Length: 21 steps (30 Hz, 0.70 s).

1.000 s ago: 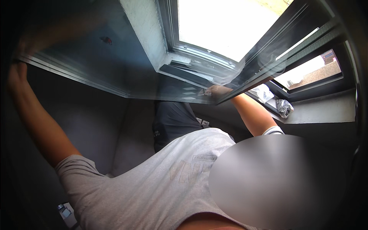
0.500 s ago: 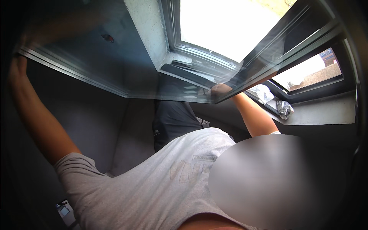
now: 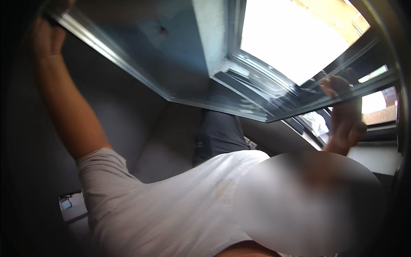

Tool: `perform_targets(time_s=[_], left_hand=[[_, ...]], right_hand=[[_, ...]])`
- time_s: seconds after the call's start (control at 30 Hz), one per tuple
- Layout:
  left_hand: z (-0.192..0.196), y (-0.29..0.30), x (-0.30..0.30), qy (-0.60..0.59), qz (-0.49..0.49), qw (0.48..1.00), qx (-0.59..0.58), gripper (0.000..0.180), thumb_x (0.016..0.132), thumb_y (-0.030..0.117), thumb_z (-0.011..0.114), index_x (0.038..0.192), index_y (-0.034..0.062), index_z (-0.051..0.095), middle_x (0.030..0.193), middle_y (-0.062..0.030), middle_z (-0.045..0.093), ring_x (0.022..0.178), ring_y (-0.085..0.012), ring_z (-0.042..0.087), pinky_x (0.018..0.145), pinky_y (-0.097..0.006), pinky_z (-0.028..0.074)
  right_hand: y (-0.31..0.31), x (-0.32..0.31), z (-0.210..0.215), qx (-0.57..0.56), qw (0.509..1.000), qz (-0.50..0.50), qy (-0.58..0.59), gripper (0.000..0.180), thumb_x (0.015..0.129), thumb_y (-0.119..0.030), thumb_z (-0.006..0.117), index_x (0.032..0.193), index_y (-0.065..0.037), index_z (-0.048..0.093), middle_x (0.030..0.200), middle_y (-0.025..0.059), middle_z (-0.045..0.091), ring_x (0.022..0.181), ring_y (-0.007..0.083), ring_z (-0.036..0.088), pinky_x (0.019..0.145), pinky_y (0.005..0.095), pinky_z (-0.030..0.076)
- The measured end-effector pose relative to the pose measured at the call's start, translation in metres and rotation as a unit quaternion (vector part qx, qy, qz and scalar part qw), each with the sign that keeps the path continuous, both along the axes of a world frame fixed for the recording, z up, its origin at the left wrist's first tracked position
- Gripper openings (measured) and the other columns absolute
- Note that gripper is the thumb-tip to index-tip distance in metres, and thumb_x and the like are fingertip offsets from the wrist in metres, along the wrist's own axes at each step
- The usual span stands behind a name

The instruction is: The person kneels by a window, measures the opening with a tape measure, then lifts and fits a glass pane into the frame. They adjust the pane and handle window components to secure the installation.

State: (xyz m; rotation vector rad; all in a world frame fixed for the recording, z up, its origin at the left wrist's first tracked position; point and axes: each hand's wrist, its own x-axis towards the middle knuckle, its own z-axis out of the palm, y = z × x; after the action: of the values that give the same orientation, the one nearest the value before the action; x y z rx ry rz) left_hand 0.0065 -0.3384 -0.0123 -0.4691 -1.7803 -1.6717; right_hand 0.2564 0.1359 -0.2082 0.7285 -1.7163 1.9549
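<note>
I hold a large glazed window sash (image 3: 171, 55) with a grey metal frame, raised and tilted in front of me. My left hand (image 3: 47, 38) grips the frame's edge at the upper left, with the arm stretched up. At the right, my right hand (image 3: 344, 115) clasps the lower rail of the sash, fingers curled over the metal. My grey T-shirt (image 3: 171, 205) and dark trousers (image 3: 220, 132) show below the sash.
A bright window opening (image 3: 291, 43) with a dark frame lies beyond the sash. A pale sill (image 3: 376, 156) and a second small bright window (image 3: 376, 105) are at the right. Grey surfaces surround my legs; a small pale object (image 3: 70, 205) lies at the lower left.
The sash has come up and nearer to me. My right hand has shifted rightward along the lower rail, and my left hand has risen with the frame's upper-left edge.
</note>
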Motion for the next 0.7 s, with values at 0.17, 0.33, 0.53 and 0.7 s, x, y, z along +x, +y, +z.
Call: perform_targets(time_s=[0.17, 0.33, 0.53, 0.7], left_hand=[[-0.101, -0.025, -0.013, -0.131, -0.544, 0.828, 0.038, 0.064, 0.097, 0.054, 0.036, 0.117, -0.0036, 0.055, 0.109, -0.0213, 0.061, 0.101, -0.0317, 0.060, 0.089, -0.042, 0.049], [-0.299, -0.016, -0.001, -0.310, -0.487, 0.815, 0.039, 0.051, 0.094, 0.042, 0.042, 0.108, -0.0028, 0.062, 0.102, -0.0229, 0.066, 0.087, -0.0384, 0.065, 0.084, -0.047, 0.050], [-0.413, -0.021, -0.015, -0.638, -0.371, 0.667, -0.096, 0.047, 0.084, 0.041, 0.061, 0.093, -0.0040, 0.071, 0.096, -0.0161, 0.069, 0.088, -0.0253, 0.064, 0.086, -0.035, 0.048], [-0.427, -0.024, -0.030, -0.597, -0.347, 0.708, -0.147, 0.040, 0.077, 0.037, 0.063, 0.088, -0.0012, 0.071, 0.088, -0.0140, 0.069, 0.084, -0.0227, 0.062, 0.083, -0.033, 0.046]], right_hand=[[0.006, -0.010, 0.010, -0.015, 0.963, -0.250, -0.098, 0.051, 0.095, -0.048, 0.051, 0.114, -0.001, 0.053, 0.096, 0.0143, 0.066, 0.088, 0.0243, 0.067, 0.079, 0.0336, 0.054], [-0.003, -0.017, 0.008, -0.077, 0.922, -0.357, -0.130, 0.045, 0.093, -0.051, 0.053, 0.094, -0.007, 0.056, 0.080, 0.0085, 0.064, 0.073, 0.0193, 0.065, 0.066, 0.0330, 0.052], [0.022, -0.020, -0.004, -0.096, 0.917, -0.362, -0.139, 0.044, 0.091, -0.052, 0.056, 0.090, -0.008, 0.059, 0.076, 0.0076, 0.066, 0.072, 0.0187, 0.066, 0.068, 0.0330, 0.052], [0.021, -0.017, -0.009, -0.112, 0.903, -0.389, -0.145, 0.045, 0.089, -0.049, 0.061, 0.089, -0.004, 0.057, 0.077, 0.0094, 0.061, 0.069, 0.0226, 0.061, 0.067, 0.0351, 0.051]])
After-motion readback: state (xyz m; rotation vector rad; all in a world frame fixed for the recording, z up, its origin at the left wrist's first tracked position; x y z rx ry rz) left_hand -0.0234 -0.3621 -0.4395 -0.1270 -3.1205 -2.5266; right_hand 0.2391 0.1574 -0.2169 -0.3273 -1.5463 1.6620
